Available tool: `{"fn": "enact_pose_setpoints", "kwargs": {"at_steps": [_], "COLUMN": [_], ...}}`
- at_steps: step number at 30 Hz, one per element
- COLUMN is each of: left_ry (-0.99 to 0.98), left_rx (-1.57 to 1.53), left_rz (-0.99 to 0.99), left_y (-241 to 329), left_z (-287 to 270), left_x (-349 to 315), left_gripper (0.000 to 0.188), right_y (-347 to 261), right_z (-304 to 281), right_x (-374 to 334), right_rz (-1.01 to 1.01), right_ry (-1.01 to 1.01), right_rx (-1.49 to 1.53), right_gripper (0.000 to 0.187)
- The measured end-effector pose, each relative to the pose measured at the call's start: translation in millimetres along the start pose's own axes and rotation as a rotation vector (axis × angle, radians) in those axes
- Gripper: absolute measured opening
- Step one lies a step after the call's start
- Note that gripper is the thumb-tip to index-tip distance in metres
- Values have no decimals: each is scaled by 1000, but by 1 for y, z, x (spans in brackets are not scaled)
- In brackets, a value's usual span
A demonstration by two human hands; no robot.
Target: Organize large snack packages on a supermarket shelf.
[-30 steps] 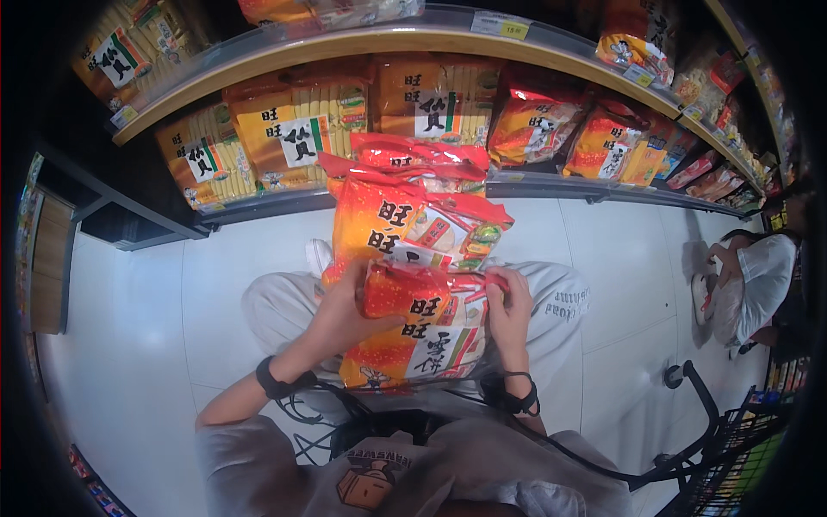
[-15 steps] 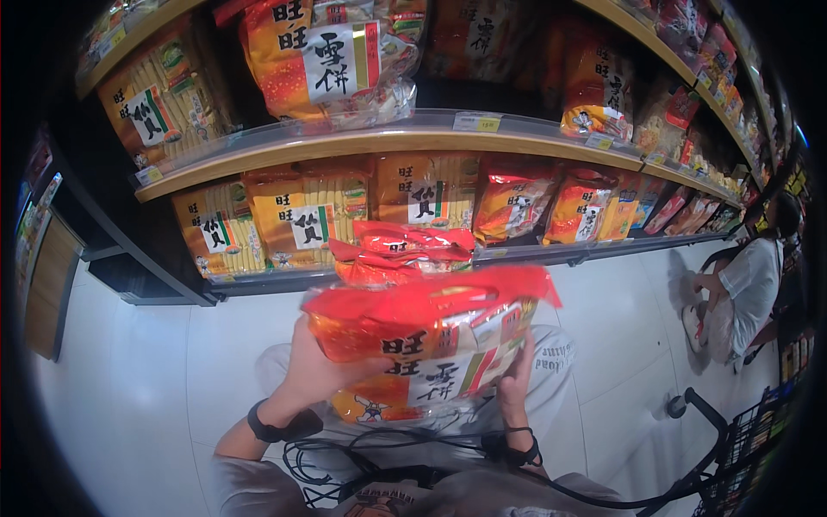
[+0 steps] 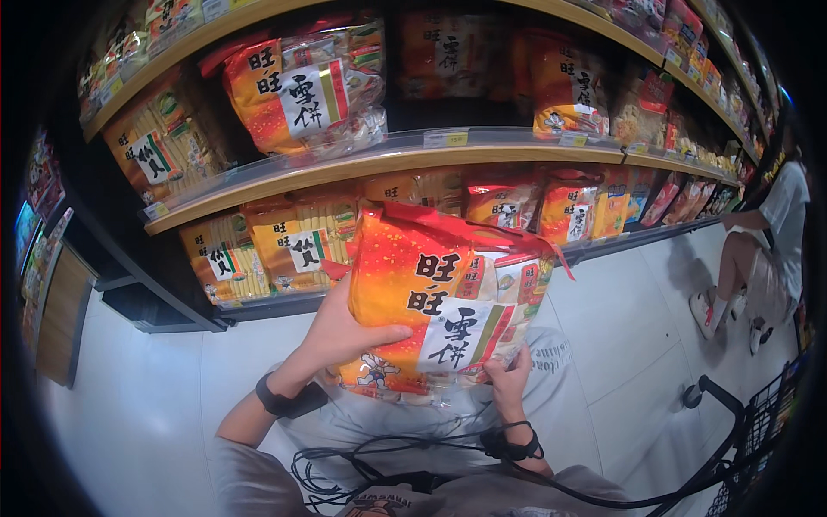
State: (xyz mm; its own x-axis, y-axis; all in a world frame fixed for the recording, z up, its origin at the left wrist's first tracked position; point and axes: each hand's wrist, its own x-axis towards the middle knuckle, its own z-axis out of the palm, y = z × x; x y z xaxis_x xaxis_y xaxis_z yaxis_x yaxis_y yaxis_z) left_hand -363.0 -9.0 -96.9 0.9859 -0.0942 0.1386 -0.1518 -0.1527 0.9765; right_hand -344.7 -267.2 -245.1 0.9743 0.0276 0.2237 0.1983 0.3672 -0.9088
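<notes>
A large orange-and-red bag of rice crackers (image 3: 405, 250) is held in front of me above my lap, its printed front turned up toward me. My left hand (image 3: 340, 327) grips its left side, thumb lying across the front. At the lower right corner, my right hand (image 3: 510, 375) holds the bag with its thumb on the front edge; its other fingers are mostly hidden. A red corner of another package (image 3: 334, 270) peeks out behind the bag's left edge. On the shelf above stands a similar bag (image 3: 297, 95).
Lower-shelf snack bags (image 3: 301, 246) line up behind the held bag. The wooden shelf edge (image 3: 362, 166) curves across the view. At right are a person (image 3: 780, 224) and a black wire cart (image 3: 762, 418). Black cables (image 3: 370, 448) cross my lap.
The held bag has tipped upright, showing more of its front, and sits higher in view. It now covers most of the red packages behind it. The person at right has risen from a low crouch.
</notes>
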Motion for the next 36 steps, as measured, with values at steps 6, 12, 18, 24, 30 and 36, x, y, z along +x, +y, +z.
{"fn": "enact_pose_setpoints", "kwargs": {"at_steps": [6,12,18,24,30,36], "left_ry": [118,247,470,560,600,496], "left_rx": [244,76,567,484,601,403], "left_rz": [189,310,861,994,910,813], "left_y": [57,133,141,118,80,69], "left_z": [7,12,4,23,6,-12], "left_x": [26,106,201,252,278,308], "left_gripper": [64,45,45,46,48,36], "right_y": [3,18,42,51,62,69], "right_z": [-2,-21,-24,-40,-33,-39], "right_x": [12,26,22,26,21,15], "right_rz": [-94,-88,38,53,99,165], "right_ry": [-8,68,90,101,69,12], "right_rx": [131,6,74,186,306,192], "right_gripper": [77,56,51,51,34,40]}}
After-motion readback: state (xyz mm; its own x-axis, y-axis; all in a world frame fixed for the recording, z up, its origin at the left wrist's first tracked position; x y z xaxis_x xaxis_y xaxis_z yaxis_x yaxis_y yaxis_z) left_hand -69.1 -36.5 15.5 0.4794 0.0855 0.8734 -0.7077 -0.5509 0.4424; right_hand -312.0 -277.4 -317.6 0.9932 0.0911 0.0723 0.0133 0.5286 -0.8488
